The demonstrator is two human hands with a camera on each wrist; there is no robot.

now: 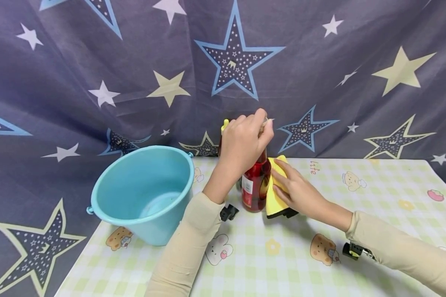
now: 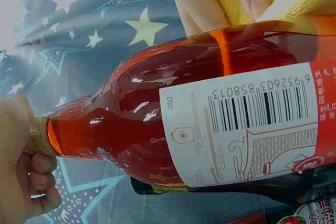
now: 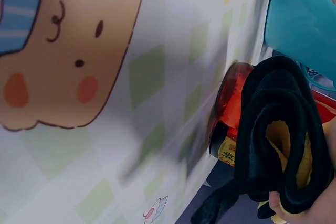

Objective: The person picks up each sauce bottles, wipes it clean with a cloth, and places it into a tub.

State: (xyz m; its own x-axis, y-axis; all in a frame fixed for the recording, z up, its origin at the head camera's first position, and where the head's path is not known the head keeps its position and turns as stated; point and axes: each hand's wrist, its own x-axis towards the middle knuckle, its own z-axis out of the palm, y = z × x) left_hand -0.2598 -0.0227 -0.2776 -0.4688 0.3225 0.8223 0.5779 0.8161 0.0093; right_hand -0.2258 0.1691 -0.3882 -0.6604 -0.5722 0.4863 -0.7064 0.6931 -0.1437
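Note:
A glass bottle of red liquid (image 1: 255, 187) stands upright on the table. My left hand (image 1: 243, 138) grips it at the neck top, around the gold cap (image 2: 39, 136) in the left wrist view. A white label with a barcode (image 2: 257, 106) faces that camera. My right hand (image 1: 301, 192) holds a folded yellow cloth (image 1: 273, 200) against the bottle's right side. The cloth's black edging (image 3: 252, 124) hangs in loops in the right wrist view. Part of the bottle is hidden behind my left hand and the cloth.
A light blue bucket (image 1: 152, 229) stands left of the bottle. Behind the bottle are a dark green bottle (image 2: 262, 186) and another labelled item, partly hidden. The table has a green checked cover (image 1: 375, 231); a star-patterned curtain (image 1: 319, 82) hangs at its back.

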